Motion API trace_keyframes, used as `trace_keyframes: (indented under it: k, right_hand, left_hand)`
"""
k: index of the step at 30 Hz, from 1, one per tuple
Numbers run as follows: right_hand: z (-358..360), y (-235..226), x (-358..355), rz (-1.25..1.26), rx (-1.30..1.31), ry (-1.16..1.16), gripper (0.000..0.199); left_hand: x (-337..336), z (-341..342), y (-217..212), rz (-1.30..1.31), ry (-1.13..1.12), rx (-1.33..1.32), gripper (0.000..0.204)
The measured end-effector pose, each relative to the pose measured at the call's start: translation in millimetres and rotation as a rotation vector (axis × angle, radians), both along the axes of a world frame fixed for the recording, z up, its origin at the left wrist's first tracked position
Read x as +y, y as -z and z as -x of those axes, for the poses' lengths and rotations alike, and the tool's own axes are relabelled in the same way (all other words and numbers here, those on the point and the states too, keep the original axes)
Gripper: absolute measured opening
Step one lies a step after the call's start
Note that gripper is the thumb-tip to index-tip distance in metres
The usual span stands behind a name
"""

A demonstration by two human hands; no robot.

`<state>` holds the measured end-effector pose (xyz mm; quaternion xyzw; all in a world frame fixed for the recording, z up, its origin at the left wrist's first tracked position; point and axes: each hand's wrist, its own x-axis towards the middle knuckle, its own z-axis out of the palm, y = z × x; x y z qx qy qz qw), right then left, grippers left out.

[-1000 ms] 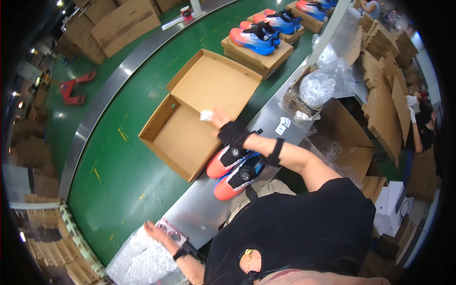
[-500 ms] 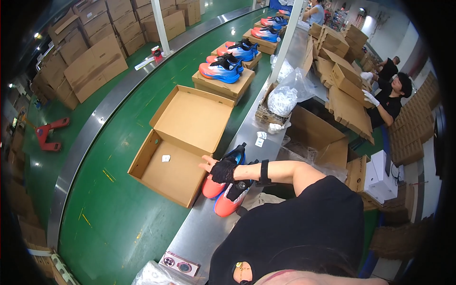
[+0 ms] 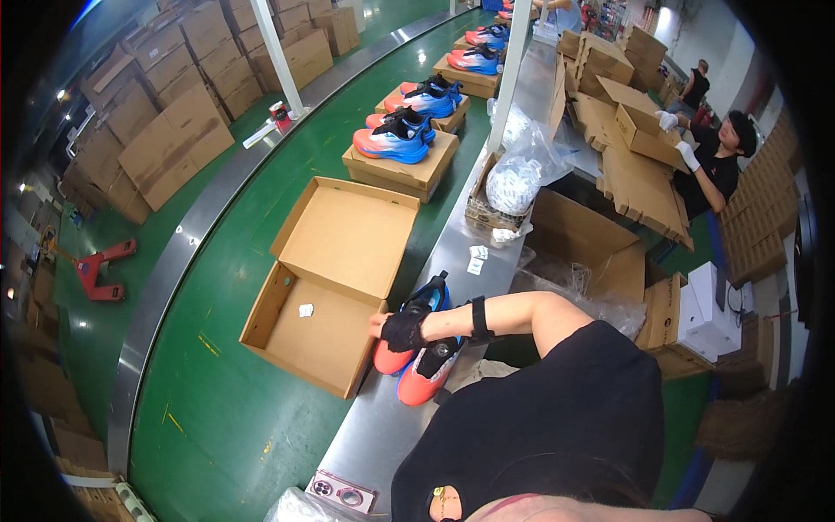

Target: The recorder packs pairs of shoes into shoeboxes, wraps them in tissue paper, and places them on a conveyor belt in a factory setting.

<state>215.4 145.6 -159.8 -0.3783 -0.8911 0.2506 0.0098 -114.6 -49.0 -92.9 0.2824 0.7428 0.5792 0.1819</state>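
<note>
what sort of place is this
Probably a packing area in a shoe factory or warehouse: orange-and-blue sneakers stand on brown cardboard boxes along a curved green conveyor-like surface, and large brown cartons are stacked beyond it.

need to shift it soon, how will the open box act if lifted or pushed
The box looks like thin cardboard holding just a small white packet, so it is probably light for its size. Its lid lies folded back and could flop when lifted. Broad and flat on the green surface, it would likely slide before tipping.
</note>
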Motion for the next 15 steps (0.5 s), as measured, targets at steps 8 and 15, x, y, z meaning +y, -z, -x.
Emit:
trace_keyframes:
  k: [8,15]
  right_hand:
    - [93,-61,-65,0.642,0.515,-0.555,0.100]
    - [35,-36,41,0.331,0.924,0.452,0.057]
  left_hand:
    - [-4,-50,-37,0.024,0.031,0.113,0.026]
    - [151,-142,-41,-0.283,0.357,0.093,0.043]
